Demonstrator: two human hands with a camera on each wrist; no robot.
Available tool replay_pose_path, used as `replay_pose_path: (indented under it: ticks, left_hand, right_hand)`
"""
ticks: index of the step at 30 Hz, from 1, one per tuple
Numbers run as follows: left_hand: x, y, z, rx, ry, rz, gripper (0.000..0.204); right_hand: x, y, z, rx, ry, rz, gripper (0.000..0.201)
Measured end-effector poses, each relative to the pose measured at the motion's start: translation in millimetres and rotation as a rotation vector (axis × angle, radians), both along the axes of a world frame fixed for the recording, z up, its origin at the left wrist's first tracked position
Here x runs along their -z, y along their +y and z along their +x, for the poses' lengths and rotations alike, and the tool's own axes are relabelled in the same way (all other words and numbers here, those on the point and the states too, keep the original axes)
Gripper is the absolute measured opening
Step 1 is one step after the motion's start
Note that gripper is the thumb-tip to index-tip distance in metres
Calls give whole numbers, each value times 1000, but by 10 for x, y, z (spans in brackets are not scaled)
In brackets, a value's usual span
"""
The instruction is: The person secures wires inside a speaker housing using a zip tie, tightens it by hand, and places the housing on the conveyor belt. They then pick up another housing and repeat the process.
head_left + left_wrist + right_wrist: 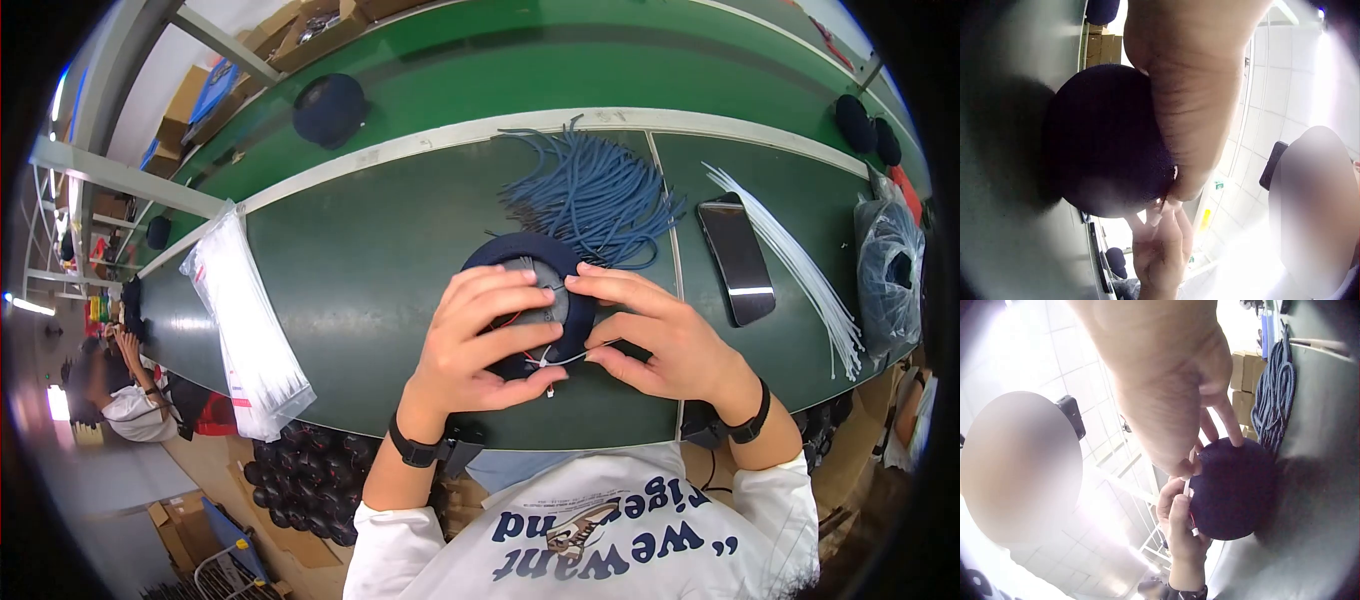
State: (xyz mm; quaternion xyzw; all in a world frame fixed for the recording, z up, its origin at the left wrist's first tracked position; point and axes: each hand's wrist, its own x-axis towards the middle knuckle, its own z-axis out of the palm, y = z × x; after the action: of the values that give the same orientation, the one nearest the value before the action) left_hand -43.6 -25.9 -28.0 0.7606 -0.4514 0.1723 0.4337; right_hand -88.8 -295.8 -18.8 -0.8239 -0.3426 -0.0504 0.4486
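A dark blue round object (522, 246) with a grey inside stands on the green table between both hands; its dark outside fills much of the left wrist view (1104, 144) and the right wrist view (1235, 490). My left hand (475, 335) lies over its left side, fingers across the opening, thumb at the near rim beside a white cable tie (570, 358). My right hand (665, 345) pinches the tie's free end between thumb and forefinger, other fingertips on the rim. Red wire and a small white connector (1195, 532) show near the rim.
Blue cords (590, 190) lie in a pile beyond the object. A phone (737, 260) and loose white ties (800, 275) are on the right, with a clear bag (890, 280) beyond. A bag of white ties (250, 325) lies left. Another person (140, 410) sits far left.
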Motion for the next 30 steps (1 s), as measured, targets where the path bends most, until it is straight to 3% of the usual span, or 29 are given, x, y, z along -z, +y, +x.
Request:
replay_pose_path:
  ticks: [7, 17, 19, 20, 22, 23, 26, 27, 30]
  left_hand:
    - [66, -4, 12, 17, -23, -14, 30]
    - [147, 24, 39, 36, -71, 2, 32]
    - [35, 46, 53, -42, -19, -35, 50]
    - [-54, 58, 66, -79, 2, -58, 59]
    - [-137, 153, 65, -131, 129, 81, 99]
    - [-74, 185, 71, -105, 214, 108, 104]
    - [-64, 185, -146, -169, 303, 185, 113]
    - [-81, 173, -272, -214, 320, 199, 113]
    - [-66, 147, -466, -217, 282, 200, 113]
  right_hand:
    - [-34, -7, 14, -12, 37, 29, 18]
    - [-6, -44, 16, -26, 24, 32, 16]
    - [-15, -35, 15, 8, 10, 60, 15]
    - [-60, -46, 17, 80, -94, -14, 15]
    - [-193, -64, 3, 224, -299, -164, 16]
    - [-263, -26, -33, 357, -402, -226, 18]
    - [-298, -16, -256, 571, -199, -392, 23]
    - [-226, -17, -322, 603, -153, -322, 22]
    - [-139, 61, -414, 563, 261, 236, 15]
